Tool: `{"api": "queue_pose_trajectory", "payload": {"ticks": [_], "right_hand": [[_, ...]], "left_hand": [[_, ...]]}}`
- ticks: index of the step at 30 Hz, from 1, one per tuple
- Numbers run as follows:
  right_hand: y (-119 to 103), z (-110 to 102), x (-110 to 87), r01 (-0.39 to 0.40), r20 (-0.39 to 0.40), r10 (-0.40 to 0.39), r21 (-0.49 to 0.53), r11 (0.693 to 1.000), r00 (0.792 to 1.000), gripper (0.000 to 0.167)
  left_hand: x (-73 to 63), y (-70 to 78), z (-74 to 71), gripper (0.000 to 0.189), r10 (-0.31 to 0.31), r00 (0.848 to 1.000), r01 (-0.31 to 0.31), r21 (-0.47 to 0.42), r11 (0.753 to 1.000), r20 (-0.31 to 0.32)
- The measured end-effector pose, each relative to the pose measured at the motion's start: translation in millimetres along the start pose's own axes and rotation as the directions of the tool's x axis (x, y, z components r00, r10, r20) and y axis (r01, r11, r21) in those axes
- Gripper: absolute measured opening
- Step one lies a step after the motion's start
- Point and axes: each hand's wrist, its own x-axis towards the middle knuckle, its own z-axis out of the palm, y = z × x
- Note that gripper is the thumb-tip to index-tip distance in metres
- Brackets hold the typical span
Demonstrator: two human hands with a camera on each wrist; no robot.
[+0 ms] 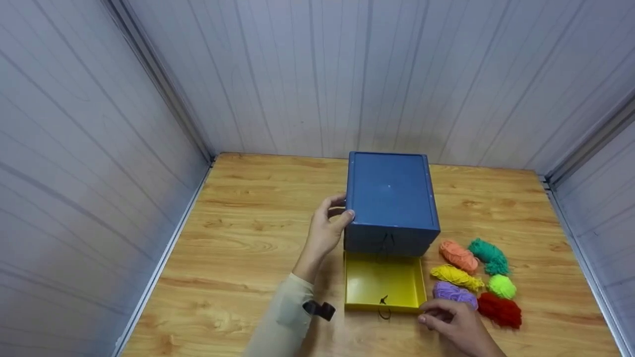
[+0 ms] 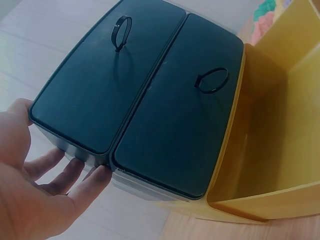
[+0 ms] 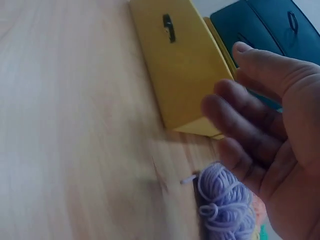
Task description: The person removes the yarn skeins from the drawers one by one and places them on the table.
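Note:
A small drawer cabinet (image 1: 389,191) with a blue top stands near the back wall. Two dark drawer fronts (image 2: 175,105) with thin loop handles are closed, while the yellow bottom drawer (image 1: 384,282) is pulled out and nothing is seen inside. My left hand (image 1: 328,230) holds the cabinet's left side, thumb over the top edge and fingers against the side wall. Close to the yellow drawer's front right corner is my right hand (image 1: 459,322), fingers loosely bent and holding nothing. A purple yarn skein (image 3: 225,205) lies beside that hand; whether the hand touches the drawer cannot be told.
Right of the drawer lie skeins in orange (image 1: 459,256), teal (image 1: 490,257), yellow (image 1: 456,276) and red (image 1: 500,311), plus a lime yarn ball (image 1: 502,286). White panel walls (image 1: 297,74) enclose the wooden tabletop (image 1: 238,233) at the back and both sides.

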Motion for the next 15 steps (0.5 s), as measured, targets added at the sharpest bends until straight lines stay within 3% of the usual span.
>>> {"api": "queue_pose_trajectory", "payload": {"ticks": [8,12,15], "right_hand": [[0,8,3.9,0.078,0.099,-0.079,0.012,0.997,0.992,0.033],[3,15,5.2,0.082,0.146,-0.085,0.029,0.996,0.986,0.032],[4,22,7.0,0.043,0.176,-0.052,0.052,0.998,0.983,0.033]], "left_hand": [[-1.0,-0.4,-0.4,0.045,-0.015,1.000,0.015,-0.001,1.000,0.003],[-1.3,-0.1,-0.3,0.045,-0.024,1.000,0.023,0.011,1.000,0.008],[-1.8,-0.3,-0.1,0.045,-0.017,1.000,0.017,0.009,1.000,0.006]]}}
